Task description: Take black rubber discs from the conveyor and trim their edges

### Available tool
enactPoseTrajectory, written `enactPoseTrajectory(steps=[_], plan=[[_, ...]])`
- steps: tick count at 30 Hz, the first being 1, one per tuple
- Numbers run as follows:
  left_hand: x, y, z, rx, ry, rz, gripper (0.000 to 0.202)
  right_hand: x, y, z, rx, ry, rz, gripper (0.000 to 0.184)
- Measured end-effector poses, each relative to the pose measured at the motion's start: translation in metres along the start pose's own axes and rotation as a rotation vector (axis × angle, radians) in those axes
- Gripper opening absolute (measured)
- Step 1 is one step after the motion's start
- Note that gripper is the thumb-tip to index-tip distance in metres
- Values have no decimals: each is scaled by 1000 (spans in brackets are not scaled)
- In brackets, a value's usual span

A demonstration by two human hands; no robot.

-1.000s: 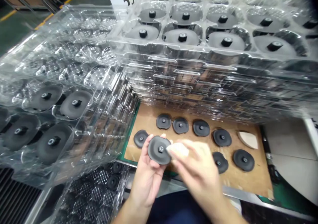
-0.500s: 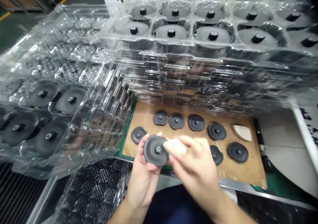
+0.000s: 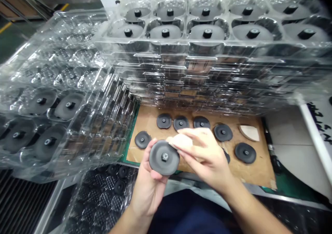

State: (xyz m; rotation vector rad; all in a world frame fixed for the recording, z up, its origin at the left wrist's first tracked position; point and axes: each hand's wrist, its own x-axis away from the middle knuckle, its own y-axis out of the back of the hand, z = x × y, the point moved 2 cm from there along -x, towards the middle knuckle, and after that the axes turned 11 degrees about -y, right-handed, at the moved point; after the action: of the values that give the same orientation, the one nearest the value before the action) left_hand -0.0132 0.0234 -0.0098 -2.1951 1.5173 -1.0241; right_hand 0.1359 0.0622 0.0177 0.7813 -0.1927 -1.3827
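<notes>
Right hand (image 3: pixel 207 155) moved up, pinching white pad (image 3: pixel 184 140), left hand (image 3: pixel 150 186) gripping knobbed grey disc (image 3: pixel 164 158)

Dark navy clothing (image 3: pixel 192 211) covers the body, while the left grip (image 3: pixel 151 189), right grip (image 3: pixel 209 156) and forearms (image 3: pixel 250 206) are bare.

A dark grey, rounded disc (image 3: pixel 164 158) sits just below the middle of the frame, held at its rim in the left hand (image 3: pixel 149 189), its shallow dished face turned up toward the camera and a short black post with a pale, ring-like tip standing at its centre. Just above and to the right, a small white pad (image 3: pixel 183 141), partly hidden by the pinching fingers of the right hand (image 3: pixel 207 154), meets the disc's upper-right edge, apparently touching it.
</notes>
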Motion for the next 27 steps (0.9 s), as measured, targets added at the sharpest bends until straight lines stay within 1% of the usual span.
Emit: enactPoseTrajectory(steps=[3, 7, 9, 11, 13, 15, 17, 20, 22, 25, 27], plan=[[3, 5, -1, 1, 3, 14, 62, -8, 10, -8, -91, 73, 107, 28], [6, 1, -2, 41, 72, 108, 59, -3, 20, -6, -114, 57, 159, 27], [8, -4, -2, 48, 105, 130, 57, -2, 21, -5, -110, 69, 154, 27], [8, -9, -4, 10, 130, 126, 57, 0, 21, -4, -115, 78, 116, 28], [9, -12, -6, -48, 144, 117, 57, 3, 22, -3, -124, 49, 81, 31], [9, -13, -9, -70, 141, 124, 56, 8, 23, -3, -133, -4, 88, 36], [9, -14, -8, -73, 155, 144, 59, 13, 25, -3, -133, -12, 98, 39], [9, -18, -6, -126, 193, 124, 60, 14, 30, -3, -113, 24, 28, 36], [9, -22, -6, -139, 175, 102, 57, 15, 31, -2, -124, 23, -3, 35], [8, -28, -9, -103, 152, 101, 50, 18, 31, -1, -167, -10, 46, 35], [7, -30, -9, -105, 160, 88, 51, 20, 30, -2, -179, -27, 32, 34]])
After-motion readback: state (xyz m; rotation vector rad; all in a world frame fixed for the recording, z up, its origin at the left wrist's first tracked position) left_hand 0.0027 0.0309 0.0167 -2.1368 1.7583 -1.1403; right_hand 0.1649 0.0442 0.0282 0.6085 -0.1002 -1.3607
